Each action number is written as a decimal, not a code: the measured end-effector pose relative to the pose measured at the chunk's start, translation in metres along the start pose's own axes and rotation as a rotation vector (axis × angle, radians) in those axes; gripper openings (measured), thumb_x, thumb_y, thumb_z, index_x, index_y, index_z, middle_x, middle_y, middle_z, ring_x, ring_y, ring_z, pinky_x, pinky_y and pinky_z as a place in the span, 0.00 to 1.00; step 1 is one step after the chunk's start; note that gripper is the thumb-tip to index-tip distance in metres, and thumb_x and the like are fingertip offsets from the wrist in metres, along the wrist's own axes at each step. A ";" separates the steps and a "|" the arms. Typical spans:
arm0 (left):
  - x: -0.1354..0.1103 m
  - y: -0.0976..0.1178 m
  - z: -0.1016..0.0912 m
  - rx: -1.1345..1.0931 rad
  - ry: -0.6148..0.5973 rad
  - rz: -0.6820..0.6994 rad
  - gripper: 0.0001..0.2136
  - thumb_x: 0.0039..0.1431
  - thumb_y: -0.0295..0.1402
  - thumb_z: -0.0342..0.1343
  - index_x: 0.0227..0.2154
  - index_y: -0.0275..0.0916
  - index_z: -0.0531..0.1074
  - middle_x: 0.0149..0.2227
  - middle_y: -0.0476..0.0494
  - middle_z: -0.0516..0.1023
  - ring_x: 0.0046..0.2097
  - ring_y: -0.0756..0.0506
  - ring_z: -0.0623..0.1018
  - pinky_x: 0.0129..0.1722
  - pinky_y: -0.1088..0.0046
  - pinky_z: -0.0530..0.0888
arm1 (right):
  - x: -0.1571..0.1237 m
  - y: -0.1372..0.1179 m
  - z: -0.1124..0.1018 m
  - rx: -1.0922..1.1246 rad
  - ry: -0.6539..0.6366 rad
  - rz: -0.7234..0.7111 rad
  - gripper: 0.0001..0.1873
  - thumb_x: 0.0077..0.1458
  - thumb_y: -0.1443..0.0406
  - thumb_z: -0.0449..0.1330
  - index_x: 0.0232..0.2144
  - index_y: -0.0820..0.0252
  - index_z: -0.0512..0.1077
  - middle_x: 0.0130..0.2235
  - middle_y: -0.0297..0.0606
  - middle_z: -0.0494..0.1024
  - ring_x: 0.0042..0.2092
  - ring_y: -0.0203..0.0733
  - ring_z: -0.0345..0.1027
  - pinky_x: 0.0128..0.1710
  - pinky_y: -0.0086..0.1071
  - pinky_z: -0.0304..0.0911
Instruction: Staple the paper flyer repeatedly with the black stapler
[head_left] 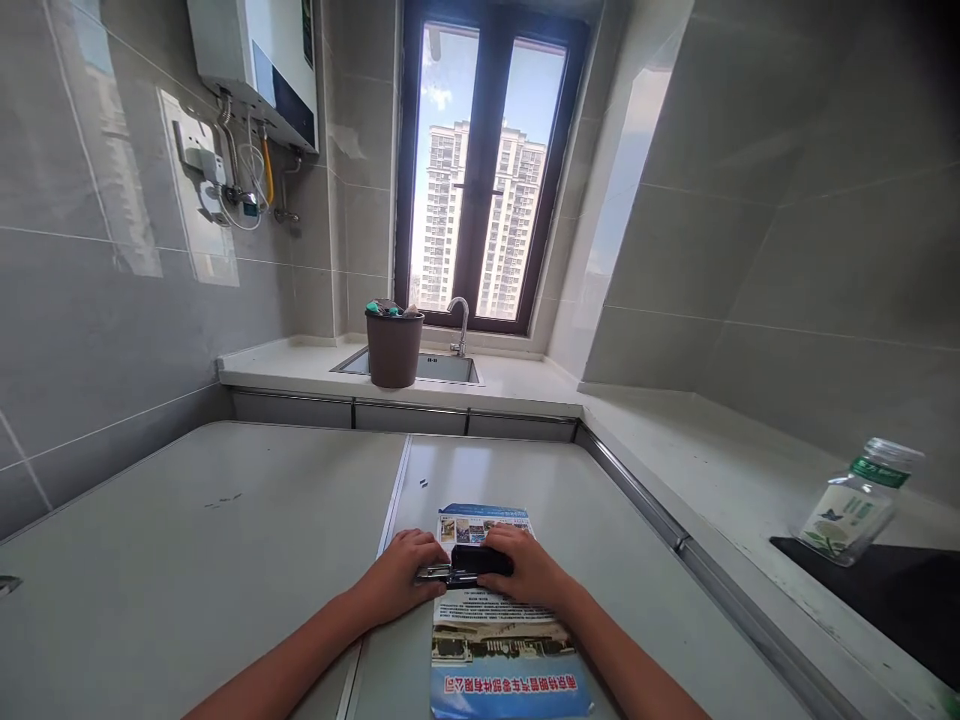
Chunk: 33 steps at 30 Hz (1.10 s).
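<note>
Over the leaflet (506, 655), your right hand (527, 566) is gripping the black stapler (474, 562); your left hand (403, 577) is pinching its metal end.

You hold the stapler (484, 561) between your left hand (409, 572) and right hand (525, 566) over the leaflet (499, 655) on the surface (637, 540), a bucket (392, 350) at the sink (450, 369) ahead

A black stapler (480, 562) is pointing crosswise at lower centre, silver metal showing on its left, while a printed blue-and-white leaflet (499, 665) is extending below it, lettering upside down.
</note>
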<state>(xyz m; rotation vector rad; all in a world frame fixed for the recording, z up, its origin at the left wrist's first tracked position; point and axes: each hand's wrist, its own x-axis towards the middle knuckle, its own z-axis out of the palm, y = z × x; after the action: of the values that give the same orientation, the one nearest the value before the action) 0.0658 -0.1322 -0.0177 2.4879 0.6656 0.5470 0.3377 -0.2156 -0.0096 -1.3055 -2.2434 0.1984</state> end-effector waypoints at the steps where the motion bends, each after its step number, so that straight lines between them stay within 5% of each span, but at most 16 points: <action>1: -0.001 0.000 0.000 -0.029 0.010 -0.012 0.15 0.53 0.30 0.67 0.45 0.45 0.78 0.47 0.44 0.80 0.53 0.37 0.75 0.57 0.60 0.68 | -0.001 0.000 0.000 -0.040 0.019 -0.032 0.12 0.55 0.59 0.69 0.37 0.56 0.72 0.38 0.36 0.77 0.40 0.44 0.69 0.41 0.35 0.62; 5: -0.001 0.000 -0.002 -0.257 0.114 -0.050 0.22 0.54 0.29 0.66 0.52 0.46 0.74 0.55 0.42 0.76 0.57 0.38 0.75 0.60 0.61 0.69 | -0.001 0.002 -0.001 -0.184 0.154 -0.164 0.09 0.59 0.61 0.65 0.41 0.57 0.72 0.39 0.40 0.77 0.40 0.45 0.68 0.41 0.38 0.63; 9: 0.003 -0.008 0.000 -0.694 0.204 -0.129 0.24 0.56 0.40 0.68 0.54 0.44 0.71 0.59 0.38 0.74 0.61 0.38 0.74 0.64 0.58 0.68 | -0.001 -0.003 -0.005 -0.358 0.268 -0.303 0.13 0.62 0.62 0.60 0.47 0.59 0.71 0.42 0.43 0.78 0.40 0.47 0.67 0.42 0.42 0.63; 15: 0.002 -0.012 0.008 -1.220 0.093 -0.345 0.27 0.56 0.44 0.70 0.54 0.40 0.71 0.55 0.35 0.78 0.53 0.39 0.81 0.58 0.58 0.74 | 0.000 -0.021 -0.004 -0.609 0.371 -0.507 0.13 0.64 0.71 0.55 0.50 0.61 0.73 0.39 0.41 0.80 0.39 0.43 0.68 0.44 0.42 0.63; 20: 0.002 -0.010 0.011 -1.345 0.084 -0.382 0.22 0.54 0.42 0.73 0.48 0.37 0.76 0.46 0.38 0.82 0.45 0.42 0.83 0.53 0.61 0.76 | -0.002 -0.028 -0.001 -0.761 0.427 -0.591 0.12 0.64 0.74 0.61 0.48 0.59 0.77 0.42 0.38 0.81 0.41 0.41 0.70 0.51 0.43 0.61; 33: 0.005 -0.015 0.011 -1.376 0.107 -0.392 0.17 0.56 0.42 0.71 0.39 0.33 0.80 0.39 0.39 0.81 0.36 0.49 0.81 0.39 0.74 0.79 | -0.004 -0.026 -0.004 -0.852 0.441 -0.562 0.14 0.64 0.75 0.61 0.48 0.56 0.77 0.44 0.37 0.82 0.42 0.40 0.70 0.47 0.41 0.63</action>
<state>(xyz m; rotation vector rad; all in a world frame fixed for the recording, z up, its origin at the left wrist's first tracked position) 0.0701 -0.1217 -0.0334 1.0264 0.5042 0.6577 0.3217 -0.2328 0.0023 -0.8609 -2.2320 -1.2298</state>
